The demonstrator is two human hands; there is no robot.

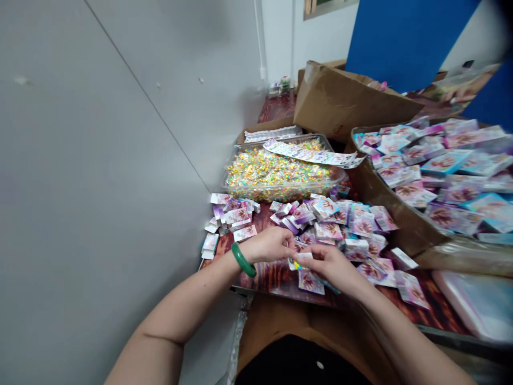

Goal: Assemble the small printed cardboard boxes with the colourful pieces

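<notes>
My left hand [273, 244], with a green bangle [243, 260] at the wrist, has its fingers closed near the fingertips of my right hand [326, 262]. Between them is a small packet [298, 263] with yellow bits, pinched by my right hand. What my left fingertips hold is too small to tell. Small printed boxes [328, 231] lie in a loose pile just beyond and to the right of my hands. A smaller group of boxes [236, 215] sits to the left. One box [311, 282] lies below my right hand at the table's front edge.
Behind the piles, a clear tray [276, 191] holds many colourful packets, with a printed strip [312, 154] across it. A large carton [374, 187] full of boxes stands at right, beside plastic bags [473, 302]. A grey wall [100, 160] borders the left.
</notes>
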